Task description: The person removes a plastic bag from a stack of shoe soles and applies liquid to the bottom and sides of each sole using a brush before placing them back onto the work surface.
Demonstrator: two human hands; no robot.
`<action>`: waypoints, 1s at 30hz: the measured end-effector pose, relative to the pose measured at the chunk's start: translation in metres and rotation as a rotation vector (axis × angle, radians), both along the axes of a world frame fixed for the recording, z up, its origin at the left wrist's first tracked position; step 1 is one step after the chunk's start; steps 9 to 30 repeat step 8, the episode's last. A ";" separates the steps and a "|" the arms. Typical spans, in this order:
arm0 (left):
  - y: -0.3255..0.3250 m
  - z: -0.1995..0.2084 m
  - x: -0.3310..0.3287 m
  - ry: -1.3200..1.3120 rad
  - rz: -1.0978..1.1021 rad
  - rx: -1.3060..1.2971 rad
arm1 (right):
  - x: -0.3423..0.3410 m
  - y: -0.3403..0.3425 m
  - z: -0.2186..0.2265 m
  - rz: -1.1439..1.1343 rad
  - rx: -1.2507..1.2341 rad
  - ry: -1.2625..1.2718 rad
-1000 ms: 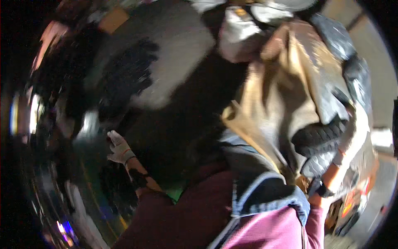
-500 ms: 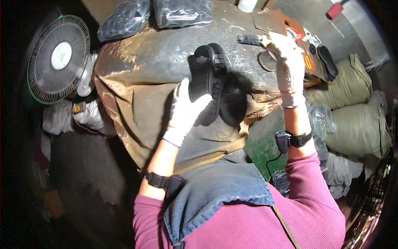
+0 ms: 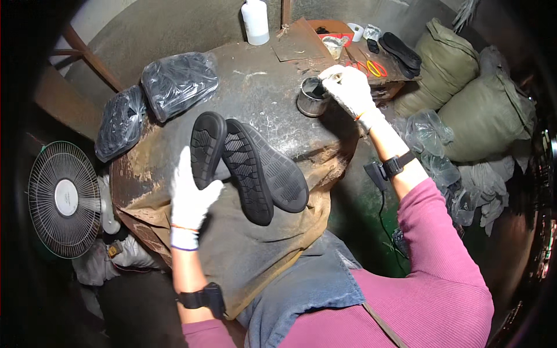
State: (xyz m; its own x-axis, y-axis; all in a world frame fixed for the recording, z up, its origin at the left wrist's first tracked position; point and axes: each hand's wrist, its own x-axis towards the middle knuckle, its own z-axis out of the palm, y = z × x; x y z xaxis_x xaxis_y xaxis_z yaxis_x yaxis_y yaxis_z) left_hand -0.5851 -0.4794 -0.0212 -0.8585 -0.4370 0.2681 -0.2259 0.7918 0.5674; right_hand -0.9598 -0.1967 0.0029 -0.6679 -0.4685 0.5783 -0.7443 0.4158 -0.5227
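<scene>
My left hand [image 3: 194, 200], in a white glove, holds the lower end of a black shoe sole [image 3: 207, 145], fingers along one edge and thumb by the other. The glove hides that end. Two more black soles, a middle one [image 3: 248, 171] and a right one [image 3: 281, 174], lie partly overlapping beside it, over the table edge and the cloth on my lap. My right hand [image 3: 348, 90], gloved too, is closed at the rim of a small metal can [image 3: 311, 104] with dark contents. The brush in this hand is mostly hidden now; its dark bristles show in the earlier frame.
Two plastic-wrapped black bundles [image 3: 180, 84] lie at the table's left. A white bottle [image 3: 255, 23] stands at the back. Scissors [image 3: 376, 68], a red box [image 3: 333, 28] and black insoles [image 3: 400, 53] are at the right. A fan [image 3: 65, 197] stands left; green sacks [image 3: 481, 116] stand right.
My view has shifted. The left sole has come apart from the others, with my left hand at its end. My right hand has brought the brush down to the can.
</scene>
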 end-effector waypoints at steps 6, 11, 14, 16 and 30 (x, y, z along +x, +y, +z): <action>-0.077 0.018 0.025 -0.561 0.153 -0.713 | -0.016 -0.012 -0.026 -0.027 0.321 0.134; -0.102 -0.017 0.036 -0.733 0.293 -0.324 | -0.025 -0.022 -0.042 -0.053 0.350 0.047; -0.102 -0.017 0.036 -0.733 0.293 -0.324 | -0.025 -0.022 -0.042 -0.053 0.350 0.047; -0.102 -0.017 0.036 -0.733 0.293 -0.324 | -0.025 -0.022 -0.042 -0.053 0.350 0.047; -0.102 -0.017 0.036 -0.733 0.293 -0.324 | -0.025 -0.022 -0.042 -0.053 0.350 0.047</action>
